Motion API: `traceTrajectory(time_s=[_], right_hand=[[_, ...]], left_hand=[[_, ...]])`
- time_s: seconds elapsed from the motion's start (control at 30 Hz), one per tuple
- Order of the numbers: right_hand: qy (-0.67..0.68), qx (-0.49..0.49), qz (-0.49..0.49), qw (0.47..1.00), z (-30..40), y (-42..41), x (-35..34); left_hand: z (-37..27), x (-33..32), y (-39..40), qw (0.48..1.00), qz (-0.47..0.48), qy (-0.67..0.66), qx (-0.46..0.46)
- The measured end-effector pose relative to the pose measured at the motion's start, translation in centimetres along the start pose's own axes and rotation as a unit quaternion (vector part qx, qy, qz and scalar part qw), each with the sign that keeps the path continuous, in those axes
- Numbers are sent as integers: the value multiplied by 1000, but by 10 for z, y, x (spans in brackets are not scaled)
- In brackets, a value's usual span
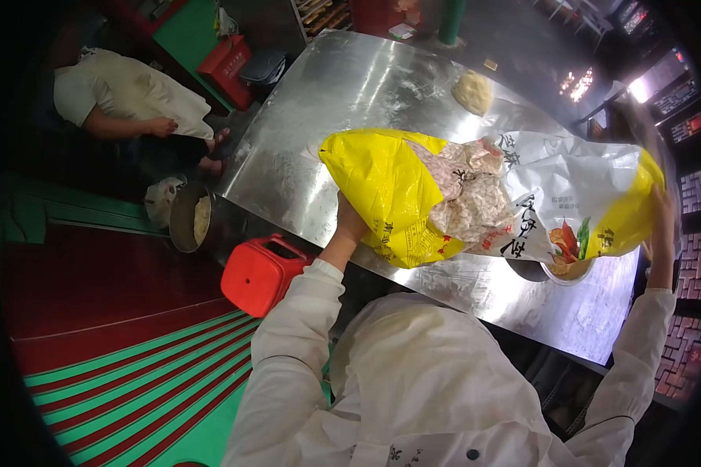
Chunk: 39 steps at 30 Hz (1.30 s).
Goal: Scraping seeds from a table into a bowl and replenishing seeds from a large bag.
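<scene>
A large printed plastic sack (549, 175) is held lengthwise over the steel-topped table (304, 117). Its ends are yellow, its body is whitish, and pale small pieces show across the middle; it bears writing and a picture of food. My left hand (351, 220) holds the sack's left yellow end from below, fingers hidden behind the plastic. At the other yellow end, my right hand (662, 219) grips the side, its fingers partly hidden. Below the sack's lower edge, a white-rimmed bowl (571, 274) and a dark round container (527, 269) are partly covered from view.
A dough lump (472, 93) lies at the table's far side. Left of my body stands a red plastic stool (254, 280). Beyond it is a metal bowl (175, 217) containing dough. A person in a white apron (152, 87) stands at the left, near a red box (226, 69).
</scene>
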State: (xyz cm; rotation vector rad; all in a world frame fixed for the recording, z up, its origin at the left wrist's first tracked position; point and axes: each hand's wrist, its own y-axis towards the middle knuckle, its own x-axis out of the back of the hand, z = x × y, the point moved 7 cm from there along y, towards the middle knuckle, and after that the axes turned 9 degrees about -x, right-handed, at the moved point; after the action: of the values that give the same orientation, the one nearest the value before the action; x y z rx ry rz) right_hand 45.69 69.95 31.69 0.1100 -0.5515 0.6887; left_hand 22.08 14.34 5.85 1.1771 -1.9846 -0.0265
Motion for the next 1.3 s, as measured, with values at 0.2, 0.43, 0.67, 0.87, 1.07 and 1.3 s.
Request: traceTrajectory(time_s=[0.2,0.43,0.67,0.87,1.07,1.3], right_hand=[[-22,21,2,1000,24,-7,-15],[-15,21,20,999,44,-11,-31],[-4,77,-33,997,40,-17,-12],[56,63,-25,996,44,-38,-31],[39,92,0,995,48,-34,-32],[-76,59,49,994,68,-20,-43]], left_hand=[[57,-41,0,942,73,-319,70],[69,-66,19,972,135,-192,7],[34,-36,29,969,229,-87,-34],[-83,33,17,942,88,-325,-1],[-98,5,23,955,-79,-254,133],[-36,-1,29,892,-238,-284,258]])
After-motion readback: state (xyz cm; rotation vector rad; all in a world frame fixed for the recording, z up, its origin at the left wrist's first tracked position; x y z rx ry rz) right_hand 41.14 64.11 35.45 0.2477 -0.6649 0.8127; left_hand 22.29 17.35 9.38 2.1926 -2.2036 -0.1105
